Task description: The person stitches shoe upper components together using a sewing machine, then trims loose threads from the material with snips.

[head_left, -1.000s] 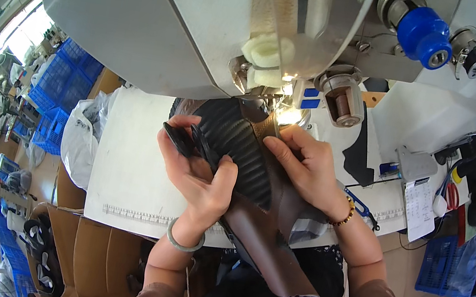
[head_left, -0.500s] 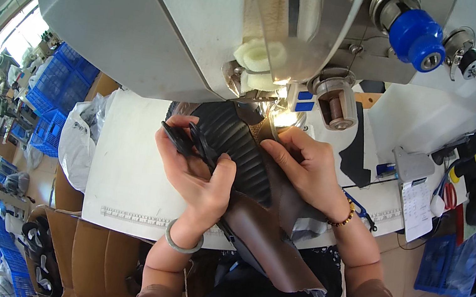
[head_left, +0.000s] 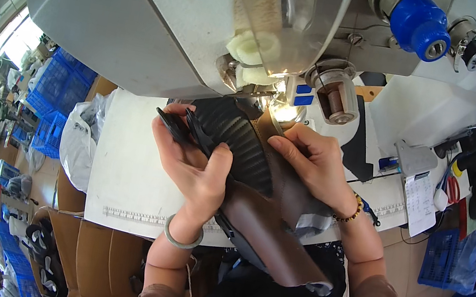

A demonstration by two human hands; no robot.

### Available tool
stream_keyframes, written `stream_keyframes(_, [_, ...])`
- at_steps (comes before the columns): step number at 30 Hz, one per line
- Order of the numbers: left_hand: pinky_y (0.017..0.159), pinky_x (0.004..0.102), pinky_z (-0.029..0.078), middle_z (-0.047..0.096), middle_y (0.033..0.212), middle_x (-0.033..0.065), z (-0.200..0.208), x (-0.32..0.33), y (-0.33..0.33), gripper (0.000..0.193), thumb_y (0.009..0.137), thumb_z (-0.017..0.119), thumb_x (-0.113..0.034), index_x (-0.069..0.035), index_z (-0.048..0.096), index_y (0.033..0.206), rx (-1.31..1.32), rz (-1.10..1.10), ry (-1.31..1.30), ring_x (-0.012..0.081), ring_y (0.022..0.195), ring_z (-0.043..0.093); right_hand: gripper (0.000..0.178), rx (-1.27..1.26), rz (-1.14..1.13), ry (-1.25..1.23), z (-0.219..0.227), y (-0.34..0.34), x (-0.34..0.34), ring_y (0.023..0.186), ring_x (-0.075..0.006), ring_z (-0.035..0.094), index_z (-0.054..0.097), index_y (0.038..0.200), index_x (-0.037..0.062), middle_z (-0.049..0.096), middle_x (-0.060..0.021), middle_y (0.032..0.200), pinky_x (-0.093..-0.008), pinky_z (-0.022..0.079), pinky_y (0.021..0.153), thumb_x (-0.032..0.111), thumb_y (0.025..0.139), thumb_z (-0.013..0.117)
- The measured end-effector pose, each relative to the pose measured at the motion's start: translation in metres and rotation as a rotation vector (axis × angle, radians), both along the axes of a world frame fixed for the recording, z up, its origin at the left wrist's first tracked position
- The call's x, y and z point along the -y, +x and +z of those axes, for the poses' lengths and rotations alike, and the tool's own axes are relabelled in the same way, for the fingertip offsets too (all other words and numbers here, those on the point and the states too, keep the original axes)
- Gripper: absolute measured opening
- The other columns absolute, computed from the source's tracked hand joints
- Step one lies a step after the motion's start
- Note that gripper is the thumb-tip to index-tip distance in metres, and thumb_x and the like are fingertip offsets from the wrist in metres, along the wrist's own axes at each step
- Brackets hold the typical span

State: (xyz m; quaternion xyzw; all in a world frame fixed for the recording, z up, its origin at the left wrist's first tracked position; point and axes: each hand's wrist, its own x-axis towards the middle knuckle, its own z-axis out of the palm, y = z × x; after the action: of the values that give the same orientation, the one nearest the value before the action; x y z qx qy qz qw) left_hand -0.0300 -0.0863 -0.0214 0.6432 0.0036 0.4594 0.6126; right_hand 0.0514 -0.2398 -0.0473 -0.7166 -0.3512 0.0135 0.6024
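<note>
A brown and black leather piece (head_left: 258, 231) with a ribbed black panel (head_left: 233, 141) lies under the head of a sewing machine (head_left: 166, 15). Its lower end hangs over the table's front edge toward me. My right hand (head_left: 315, 162) pinches a brown strip of it between thumb and fingers, just right of the lit needle area. On the left side of the ribbed panel my left hand (head_left: 196, 170) is closed round a black two-armed tool (head_left: 187, 130), perhaps thread snips, with its thumb against the panel. The needle itself is hidden.
A thread spool (head_left: 336, 105) and a blue knob (head_left: 421, 28) jut from the machine. Dark offcuts (head_left: 357, 153) lie on the white table (head_left: 131, 174). A white plastic bag (head_left: 80, 140) and open cardboard box (head_left: 94, 257) stand left; red-handled scissors (head_left: 453, 190) and papers (head_left: 419, 203) lie right.
The brown strip in my right hand has shifted slightly, turning at the needle area. My left hand has moved a little left and still holds the tool. The machine appears slightly higher in view.
</note>
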Motion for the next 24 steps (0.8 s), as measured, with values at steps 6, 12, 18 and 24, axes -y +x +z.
stream_keyframes(6, [0.096,0.0264,0.034,0.043,0.115,0.0087,0.005,-0.015,0.006,0.058,0.066,0.051,0.008,0.003,0.038,0.123,0.037,-0.023,-0.029,0.015,0.104,0.043,0.019,0.038,-0.037,0.001,0.0,-0.012,0.004,0.059,-0.0042,0.041,0.062,0.087,-0.0022,0.051,-0.0002,0.062,-0.0238,0.036,0.051,0.016,0.091,0.067])
stream_keyframes(12, [0.081,0.0214,0.038,0.048,0.095,0.0049,0.011,-0.024,0.01,0.043,0.064,0.051,0.006,0.001,0.048,0.106,-0.02,0.003,-0.088,0.0118,0.086,0.046,0.02,-0.092,0.059,-0.087,0.004,-0.018,0.027,0.057,-0.0029,0.04,0.062,0.085,-0.0013,0.053,0.0018,0.061,-0.0225,0.034,0.05,0.017,0.091,0.067])
stream_keyframes(18, [0.07,0.024,0.031,0.047,0.076,0.0038,0.01,-0.028,0.02,0.022,0.06,0.045,0.004,0.001,0.05,0.081,0.059,0.065,-0.069,0.0136,0.072,0.04,0.022,-0.187,0.094,0.066,-0.005,-0.016,0.017,0.058,-0.0004,0.039,0.061,0.083,0.0004,0.053,0.0057,0.062,-0.0205,0.032,0.05,0.02,0.092,0.066])
stream_keyframes(24, [0.066,0.0236,0.037,0.052,0.081,0.0042,0.01,-0.044,0.029,0.02,0.07,0.051,0.001,0.001,0.052,0.089,-0.012,-0.025,-0.103,0.0101,0.07,0.044,0.022,-0.207,0.066,0.085,-0.009,-0.016,0.012,0.057,-0.0018,0.038,0.061,0.084,-0.0007,0.051,0.0023,0.058,-0.0216,0.032,0.049,0.019,0.092,0.066])
